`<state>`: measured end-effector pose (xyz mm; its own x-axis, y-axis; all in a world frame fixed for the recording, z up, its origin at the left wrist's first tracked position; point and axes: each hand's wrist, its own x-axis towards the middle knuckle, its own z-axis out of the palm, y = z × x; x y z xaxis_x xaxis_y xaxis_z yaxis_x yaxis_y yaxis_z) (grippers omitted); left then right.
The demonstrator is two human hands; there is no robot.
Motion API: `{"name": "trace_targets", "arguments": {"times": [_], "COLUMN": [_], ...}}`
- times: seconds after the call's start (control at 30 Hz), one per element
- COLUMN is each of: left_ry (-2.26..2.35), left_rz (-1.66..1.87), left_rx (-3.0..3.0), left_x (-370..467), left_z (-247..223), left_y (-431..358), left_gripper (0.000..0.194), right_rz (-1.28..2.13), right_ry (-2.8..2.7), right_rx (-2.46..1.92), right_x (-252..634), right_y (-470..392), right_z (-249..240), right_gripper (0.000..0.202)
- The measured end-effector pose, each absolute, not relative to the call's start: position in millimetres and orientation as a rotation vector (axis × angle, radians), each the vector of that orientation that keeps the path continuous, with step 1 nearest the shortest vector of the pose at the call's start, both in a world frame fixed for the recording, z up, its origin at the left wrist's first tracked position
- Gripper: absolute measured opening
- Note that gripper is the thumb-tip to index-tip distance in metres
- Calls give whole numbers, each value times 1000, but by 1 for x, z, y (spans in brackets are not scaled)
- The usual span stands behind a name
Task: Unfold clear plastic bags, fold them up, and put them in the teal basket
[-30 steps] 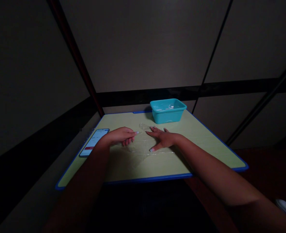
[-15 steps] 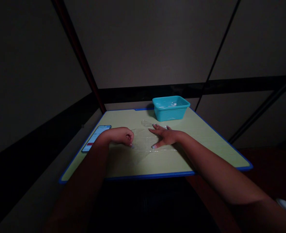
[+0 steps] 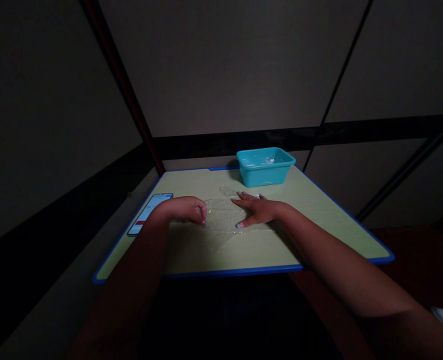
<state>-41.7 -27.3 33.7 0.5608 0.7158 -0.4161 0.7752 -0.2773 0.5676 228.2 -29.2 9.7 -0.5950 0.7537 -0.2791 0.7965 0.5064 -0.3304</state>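
Observation:
A thin, see-through disposable plastic glove (image 3: 223,220) lies spread on the table, with a rounded thumb-like lobe (image 3: 228,191) sticking out on its far side. My left hand (image 3: 191,209) is curled closed, pinching the glove's left edge between thumb and fingers. On the glove's right part rests my right hand (image 3: 257,209), flat with fingers and thumb spread, covering some of the plastic. The glove's finger end is partly hidden under it.
A turquoise plastic basin (image 3: 265,175) stands at the back right of the pale table (image 3: 311,230), with clear plastic inside. A lit smartphone (image 3: 148,212) lies at the left edge, partly behind my left forearm. Blue trim edges the table; panelled walls stand behind.
Barely anything differs. My left fingers have shifted slightly at the glove's edge, and the plastic there looks a little tauter. My right hand stays in place.

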Motion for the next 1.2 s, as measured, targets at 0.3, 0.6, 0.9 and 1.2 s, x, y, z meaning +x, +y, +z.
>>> {"name": "trace_targets", "arguments": {"times": [0.3,0.6,0.9,1.2], "left_ry": [1085,1100,1749,909], "left_rz": [-146,-82,129,681], "left_rx": [2313,2101,2054,2609], "left_x": [-24,-40,-41,27], "left_z": [32,44,41,14], "left_y": [-33,-30,-26,-56], "left_gripper": [17,28,54,58], "right_rz": [-643,-654,-668,-631], "right_ry": [2633,2654,2614,2582], "right_rx": [1374,1348,1332,1327], "right_x": [227,229,227,224], "right_y": [-31,-27,-34,-34], "right_z": [12,10,14,12], "right_gripper": [100,102,114,113]}}
